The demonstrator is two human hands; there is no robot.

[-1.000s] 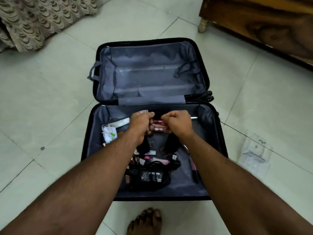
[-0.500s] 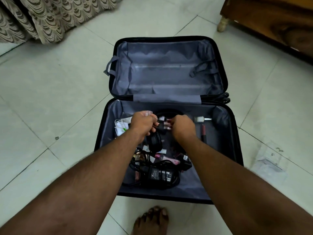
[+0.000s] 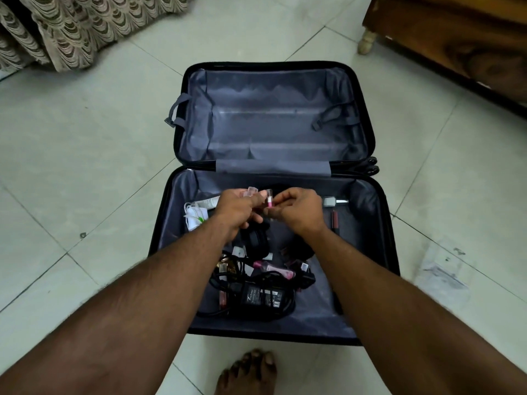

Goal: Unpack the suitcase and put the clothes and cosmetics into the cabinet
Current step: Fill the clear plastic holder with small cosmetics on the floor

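A black suitcase (image 3: pixel 383 240) lies open on the tiled floor, its grey-lined far half bare. Both hands hover over the near half. My left hand (image 3: pixel 236 209) grips several small clear-capped cosmetic tubes (image 3: pixel 252 192). My right hand (image 3: pixel 299 212) pinches a small pink tube (image 3: pixel 269 203) against them. Below the hands lie more pink cosmetics (image 3: pixel 273 269), a black power adapter (image 3: pixel 261 299) with tangled cable, a white tube (image 3: pixel 206 202), a white pouch (image 3: pixel 194 218), a small bottle (image 3: pixel 330 201) and a dark red lipstick (image 3: pixel 335 219).
A wooden cabinet or bed frame (image 3: pixel 456 38) on a pale leg stands at the back right. A patterned curtain (image 3: pixel 85 27) hangs at the back left. A clear plastic wrapper (image 3: pixel 440 269) lies on the floor right of the suitcase. My bare foot (image 3: pixel 246 374) is at the near edge.
Both hands rose a little from the suitcase floor with the tubes. The pink tube now shows between the fingers. The camera view shifted left, so the suitcase sits further right.
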